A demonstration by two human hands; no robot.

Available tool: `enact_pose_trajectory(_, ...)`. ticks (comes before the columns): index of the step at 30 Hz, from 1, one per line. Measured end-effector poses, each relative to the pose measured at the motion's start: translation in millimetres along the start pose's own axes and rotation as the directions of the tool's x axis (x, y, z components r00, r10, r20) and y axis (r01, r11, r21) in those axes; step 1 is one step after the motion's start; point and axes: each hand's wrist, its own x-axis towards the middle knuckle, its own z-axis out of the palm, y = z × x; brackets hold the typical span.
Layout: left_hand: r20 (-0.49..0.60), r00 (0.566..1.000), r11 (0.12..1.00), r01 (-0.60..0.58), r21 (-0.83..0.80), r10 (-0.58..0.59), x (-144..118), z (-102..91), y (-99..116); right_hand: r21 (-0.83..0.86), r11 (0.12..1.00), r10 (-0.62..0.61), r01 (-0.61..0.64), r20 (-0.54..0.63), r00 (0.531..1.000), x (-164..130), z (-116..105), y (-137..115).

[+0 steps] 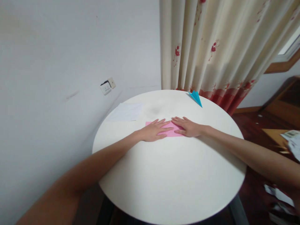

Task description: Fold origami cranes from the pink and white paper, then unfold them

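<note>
Resting left hand (153, 130) and right hand (187, 127), flat and nearly touching, on pink paper (172, 133) atop a round white table (173, 175) by a wall (79, 40) and flowered curtain (201, 40), with papers (294, 140) at right too blurred to read.

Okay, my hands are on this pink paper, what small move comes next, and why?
I'd probably slide your left hand outward along the pink paper, your right hand anchoring it: both lie palm down on it, well placed for smoothing.

Pink sheet (172, 133) on the white surface (173, 175), bright blue paper (196, 97) near its far right edge, red flowers (213, 48) splashing the cream curtain (191, 40)!
</note>
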Motion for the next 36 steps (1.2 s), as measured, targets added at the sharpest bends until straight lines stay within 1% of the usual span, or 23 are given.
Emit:
enact_pose_trajectory(4,0.033,0.999,1.0,0.002,-0.011,-0.002,0,-3.2,-1,0.036,0.999,0.012,-0.014,0.045,0.999,-8,-9,15)
enact_pose_trajectory(8,0.063,0.998,1.0,-0.01,0.006,0.009,0,-6.5,0,0.067,0.997,0.023,-0.027,0.071,0.997,-10,-15,16)
enact_pose_trajectory(12,0.071,0.997,1.0,-0.014,0.017,0.012,1,-7.5,2,0.102,0.995,0.015,-0.022,0.07,0.997,-10,-16,17)
enact_pose_trajectory(16,0.091,0.996,1.0,-0.011,0.018,0.009,1,-10.6,1,0.131,0.991,0.012,-0.024,0.096,0.995,-11,-17,19)
enact_pose_trajectory(19,0.149,0.988,0.999,-0.037,-0.025,0.041,-2,-17.9,-7,0.141,0.989,0.02,-0.037,0.118,0.993,-11,-19,18)
enact_pose_trajectory(22,0.196,0.979,0.997,-0.047,-0.053,0.056,-11,-25.8,-23,0.14,0.989,0.024,-0.043,0.13,0.991,-10,-19,18)
enact_pose_trajectory(25,0.198,0.98,0.999,-0.017,-0.036,0.024,-22,-30.2,-36,0.128,0.991,0.023,-0.042,0.142,0.99,-10,-20,17)
enact_pose_trajectory(27,0.194,0.981,0.999,0.0,-0.037,0.008,-29,-31.2,-40,0.118,0.992,0.023,-0.042,0.153,0.988,-10,-21,16)
enact_pose_trajectory(32,0.159,0.987,0.998,0.014,-0.064,-0.004,-38,-30.1,-44,0.113,0.992,0.03,-0.049,0.169,0.985,-10,-22,13)
enact_pose_trajectory(36,0.131,0.991,0.999,0.015,-0.041,-0.009,-42,-28.0,-46,0.103,0.993,0.045,-0.063,0.168,0.985,-10,-20,11)
